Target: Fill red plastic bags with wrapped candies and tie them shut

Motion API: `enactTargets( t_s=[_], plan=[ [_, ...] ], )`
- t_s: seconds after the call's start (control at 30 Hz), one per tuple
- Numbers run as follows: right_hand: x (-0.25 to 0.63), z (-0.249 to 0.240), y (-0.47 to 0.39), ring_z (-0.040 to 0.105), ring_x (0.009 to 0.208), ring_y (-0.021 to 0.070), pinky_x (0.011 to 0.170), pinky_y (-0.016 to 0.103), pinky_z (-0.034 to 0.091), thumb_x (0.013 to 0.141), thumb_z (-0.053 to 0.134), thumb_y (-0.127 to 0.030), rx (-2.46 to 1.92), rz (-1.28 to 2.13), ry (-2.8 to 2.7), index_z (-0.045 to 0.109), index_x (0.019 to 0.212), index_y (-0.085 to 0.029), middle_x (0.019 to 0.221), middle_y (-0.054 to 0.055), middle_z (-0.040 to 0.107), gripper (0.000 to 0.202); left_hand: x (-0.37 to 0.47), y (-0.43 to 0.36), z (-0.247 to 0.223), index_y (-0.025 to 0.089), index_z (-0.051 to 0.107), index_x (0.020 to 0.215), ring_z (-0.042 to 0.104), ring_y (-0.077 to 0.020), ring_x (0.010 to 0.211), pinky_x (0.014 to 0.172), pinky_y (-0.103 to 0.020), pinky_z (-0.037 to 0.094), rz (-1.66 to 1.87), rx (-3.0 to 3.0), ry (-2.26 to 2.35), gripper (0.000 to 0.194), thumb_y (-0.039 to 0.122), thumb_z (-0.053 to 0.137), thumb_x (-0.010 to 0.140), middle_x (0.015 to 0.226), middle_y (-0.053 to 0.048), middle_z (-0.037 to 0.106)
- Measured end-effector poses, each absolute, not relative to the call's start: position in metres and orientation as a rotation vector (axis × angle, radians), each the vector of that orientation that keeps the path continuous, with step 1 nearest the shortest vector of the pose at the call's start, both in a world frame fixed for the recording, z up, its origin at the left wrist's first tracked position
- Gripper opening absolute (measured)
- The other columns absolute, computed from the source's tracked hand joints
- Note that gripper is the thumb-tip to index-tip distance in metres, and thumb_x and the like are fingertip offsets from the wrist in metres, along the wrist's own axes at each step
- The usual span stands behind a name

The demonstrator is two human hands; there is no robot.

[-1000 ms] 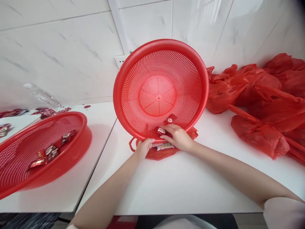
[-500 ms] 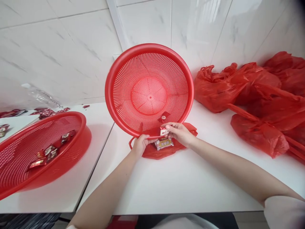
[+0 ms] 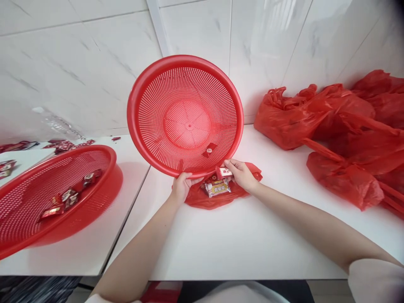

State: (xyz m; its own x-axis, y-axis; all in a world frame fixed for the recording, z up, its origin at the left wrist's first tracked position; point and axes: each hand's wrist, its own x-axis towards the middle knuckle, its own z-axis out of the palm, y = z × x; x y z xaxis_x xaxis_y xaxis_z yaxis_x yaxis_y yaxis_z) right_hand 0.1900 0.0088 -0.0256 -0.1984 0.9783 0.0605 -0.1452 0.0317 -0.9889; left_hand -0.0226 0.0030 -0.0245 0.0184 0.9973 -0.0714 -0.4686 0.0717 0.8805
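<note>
White bench, tiled wall behind: red basket tipped on edge, open face toward camera.
Left hand fingers clamp rim at 6 o'clock; right hand pinches candy packet above flat red bag.

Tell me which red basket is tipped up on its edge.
The centre basket, held at its lower rim by the left hand; the left basket lies flat, holding sweets.
</note>
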Motion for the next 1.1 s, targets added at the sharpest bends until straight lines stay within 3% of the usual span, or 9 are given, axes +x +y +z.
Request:
enactTargets(
  t_s=[0.1,0.3,0.47,0.57,0.7,0.83,0.9,1.0,1.1],
  plan=[
    [0.191,-0.026,0.007,0.043,0.039,0.0088,0.038,0.022,0.033,0.081,0.057,-0.064,-0.954,1.463,-1.256,0.057,0.074,-0.019,0.05,-0.005,0.053,0.045,-0.024,0.004,-0.025,0.014,0.063,0.102,0.061,-0.0317,0.114,0.095,-0.054,0.049,1.351,0.786,0.875,0.036,0.018,0.059,0.066,0.106,-0.009,0.072],
    [0.191,-0.021,0.0,0.057,0.059,0.0113,0.053,0.023,0.043,0.066,0.078,-0.048,-0.934,1.371,-1.471,0.06,0.082,-0.019,0.073,-0.002,0.064,0.038,-0.025,0.005,-0.026,0.014,0.063,0.097,0.06,-0.0315,0.114,0.096,-0.053,0.049,1.346,0.768,0.858,0.031,0.019,0.058,0.067,0.102,-0.009,0.072],
    [0.201,-0.013,0.006,0.046,0.048,0.01,0.05,0.024,0.037,0.083,0.059,-0.055,-1.141,1.06,-1.671,0.049,0.061,-0.02,0.052,-0.005,0.05,0.043,-0.026,0.005,-0.026,0.015,0.063,0.092,0.063,-0.0299,0.109,0.094,-0.053,0.051,1.367,0.733,0.864,0.027,0.018,0.059,0.066,0.098,-0.007,0.073],
    [0.211,-0.01,0.012,0.051,0.055,0.0131,0.056,0.026,0.039,0.091,0.05,-0.049,-1.254,0.752,-1.99,0.052,0.06,-0.019,0.058,-0.001,0.056,0.043,-0.025,0.004,-0.025,0.015,0.064,0.089,0.064,-0.0291,0.107,0.093,-0.053,0.052,1.369,0.737,0.87,0.023,0.018,0.059,0.066,0.098,-0.006,0.073],
    [0.217,-0.009,0.015,0.06,0.078,0.0196,0.069,0.03,0.044,0.095,0.046,-0.034,-1.296,0.202,-2.117,0.062,0.078,-0.019,0.083,0.007,0.066,0.027,-0.023,0.003,-0.023,0.015,0.064,0.092,0.064,-0.0288,0.106,0.094,-0.053,0.052,1.38,0.748,0.855,0.026,0.018,0.059,0.066,0.098,-0.006,0.073],
    [0.213,-0.005,0.007,0.061,0.084,0.0207,0.076,0.032,0.048,0.098,0.04,-0.032,-1.144,-0.002,-2.079,0.062,0.087,-0.018,0.087,0.009,0.066,0.028,-0.017,-0.004,-0.019,0.015,0.064,0.101,0.063,-0.0306,0.109,0.094,-0.054,0.051,1.332,0.788,0.828,0.034,0.017,0.06,0.067,0.102,-0.008,0.073],
    [0.209,-0.003,0.002,0.061,0.097,0.0222,0.087,0.036,0.047,0.098,0.039,-0.034,-1.077,-0.069,-2.115,0.063,0.099,-0.018,0.102,0.012,0.067,0.029,-0.011,-0.011,-0.018,0.014,0.064,0.104,0.062,-0.0327,0.112,0.095,-0.056,0.05,1.268,0.808,0.793,0.037,0.018,0.06,0.067,0.105,-0.01,0.072],
    [0.206,-0.006,-0.001,0.048,0.125,0.0331,0.106,0.054,0.033,0.096,0.042,-0.049,-1.19,-0.236,-2.184,0.053,0.129,-0.014,0.136,0.019,0.052,0.049,-0.001,-0.022,-0.018,0.014,0.064,0.108,0.061,-0.0354,0.114,0.095,-0.059,0.048,1.163,0.831,0.739,0.04,0.019,0.061,0.069,0.105,-0.011,0.073],
    [0.205,-0.011,-0.002,0.039,0.132,0.0402,0.108,0.064,0.024,0.092,0.04,-0.06,-1.266,-0.294,-2.294,0.043,0.14,-0.01,0.142,0.024,0.045,0.069,0.004,-0.028,-0.019,0.013,0.064,0.11,0.061,-0.0368,0.114,0.096,-0.06,0.047,1.129,0.865,0.723,0.04,0.02,0.062,0.07,0.101,-0.012,0.074]
  ],
)
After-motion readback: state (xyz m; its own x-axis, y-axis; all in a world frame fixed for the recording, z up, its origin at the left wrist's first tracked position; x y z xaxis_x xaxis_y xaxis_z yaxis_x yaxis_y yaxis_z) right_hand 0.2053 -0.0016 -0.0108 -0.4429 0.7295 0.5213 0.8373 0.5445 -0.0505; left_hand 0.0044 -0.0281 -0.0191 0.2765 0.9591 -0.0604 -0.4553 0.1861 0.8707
